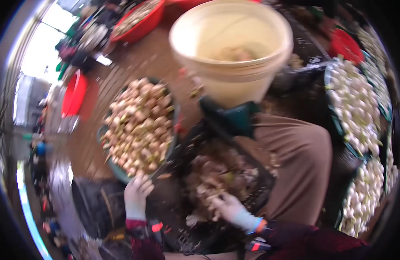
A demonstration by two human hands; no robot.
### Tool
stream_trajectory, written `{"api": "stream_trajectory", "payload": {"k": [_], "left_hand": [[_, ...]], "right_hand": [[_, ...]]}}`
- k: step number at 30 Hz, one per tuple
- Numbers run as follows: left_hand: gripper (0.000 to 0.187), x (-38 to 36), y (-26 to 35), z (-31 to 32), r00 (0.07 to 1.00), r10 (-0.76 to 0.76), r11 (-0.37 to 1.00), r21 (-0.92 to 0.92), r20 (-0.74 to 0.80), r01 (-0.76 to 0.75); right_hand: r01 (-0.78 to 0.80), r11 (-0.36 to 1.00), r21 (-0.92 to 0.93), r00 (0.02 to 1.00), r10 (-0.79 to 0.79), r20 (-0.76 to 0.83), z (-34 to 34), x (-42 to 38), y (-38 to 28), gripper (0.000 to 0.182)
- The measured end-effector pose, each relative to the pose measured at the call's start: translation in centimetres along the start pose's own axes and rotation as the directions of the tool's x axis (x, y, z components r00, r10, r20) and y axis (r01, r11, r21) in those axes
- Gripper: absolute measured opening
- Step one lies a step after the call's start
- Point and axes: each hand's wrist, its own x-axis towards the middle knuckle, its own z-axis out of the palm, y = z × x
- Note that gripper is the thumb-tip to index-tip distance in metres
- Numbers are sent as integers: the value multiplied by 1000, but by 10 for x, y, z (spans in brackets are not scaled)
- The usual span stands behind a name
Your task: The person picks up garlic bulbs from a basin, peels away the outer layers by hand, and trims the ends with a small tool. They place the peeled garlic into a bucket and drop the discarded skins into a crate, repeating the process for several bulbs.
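Note:
My left hand, in a pale glove, is at the lower edge of a green basin heaped with unpeeled, brownish-pink bulbs. Its fingertips meet the rim and the nearest bulbs; whether they hold one is too blurred to tell. Over a black crate full of peelings, my gloved right hand has its fingers bent down at the peelings' near edge. What lies under those fingers is blurred and partly hidden.
A big cream bucket stands beyond the crate. White peeled bulbs fill basins on the right. Red tubs sit on the brown floor at the left and back. A brown-trousered knee is beside the crate. People are blurred at upper left.

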Motion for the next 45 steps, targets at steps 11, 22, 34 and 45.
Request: {"api": "stream_trajectory", "payload": {"k": [11, 22, 34, 45], "left_hand": [[53, 211, 51, -48, 999, 13, 777, 629, -32, 10], [92, 293, 8, -38, 937, -345, 274, 960, 51, 49], [45, 178, 48, -46, 982, 36, 942, 320, 185, -95], [52, -111, -83, 43, 981, 140, 688, -726, 131, -2]], "right_hand": [[-65, 976, -207, 997, 70, 17, 7, 17, -1, 31], [-122, 979, -161, 988, 104, -113, 16, 33, -14, 28], [210, 849, -485, 977, -169, 127, 12, 17, -14, 38], [619, 327, -715, 769, -436, 467, 28, -9, -9, 59]]}}
